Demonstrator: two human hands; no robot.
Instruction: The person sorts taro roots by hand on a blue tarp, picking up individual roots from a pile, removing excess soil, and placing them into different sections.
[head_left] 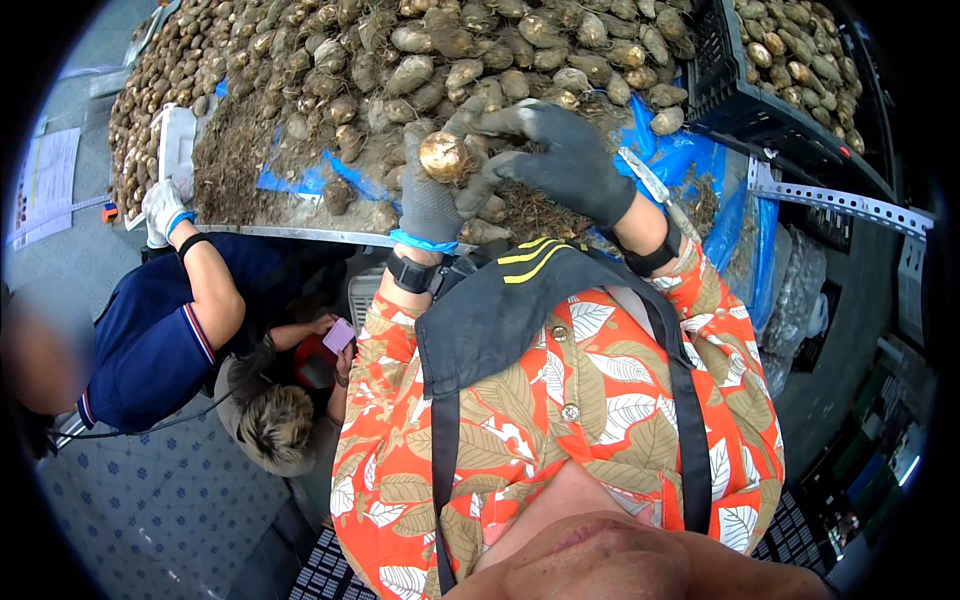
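Observation:
A small brown taro corm (445,157) with a pale, bare end faces up in my left hand (432,200), gloved in grey with a blue cuff. Its fingers are closed round the corm. From the right, my right hand (570,160), in a dark soiled glove, reaches across to it. That hand's thumb and fingers curve around the corm's right side, their tips partly hidden against it and the left glove. Beyond my right wrist a knife (648,180) with a pale blade lies on the table. A large heap of hairy taro corms (430,60) spreads in front of both hands.
A black crate (790,140) of corms stands at the far right, by a perforated metal bar (845,197). Loose soil and roots (240,180) and blue plastic sheeting (690,165) cover parts of the table. Two people are at my left; one holds a pink phone (340,336).

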